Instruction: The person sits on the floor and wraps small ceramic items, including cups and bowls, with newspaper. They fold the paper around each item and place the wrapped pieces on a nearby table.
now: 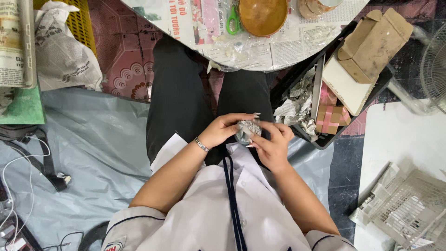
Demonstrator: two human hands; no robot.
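**Both hands wrapped around a small newspaper bundle over the lap**

Here we are, looking straight down, and the action sits dead centre: a small newspaper-wrapped bundle (247,130), grey with fine print and crumpled at the edges, held just above the dark trousers (179,93) and in front of the white shirt (209,204). It looks like a compact, roundish lump; most of it is covered by fingers, so its exact shape is hard to call. What shows seems slightly longer top-to-bottom in the picture, tilted a little toward the right hand, though I cannot tell a clear pointing end.

The left hand (223,130), with a metal bracelet (201,144) on the wrist, curls over the bundle from the left, fingers closed along its top edge. The right hand (274,144) comes in from the right and below, fingers bent and pressed against the paper. Both hands are touching it, closed snugly around it.

Just to the right, a black tray (325,139) holds crumpled newspaper scraps (297,107), small brown boxes with pink ribbon (331,117) and a flattened cardboard box (371,44). Ahead, a round table covered in newspaper (278,46) carries a brown bowl (262,16) and green-handled scissors (233,21).
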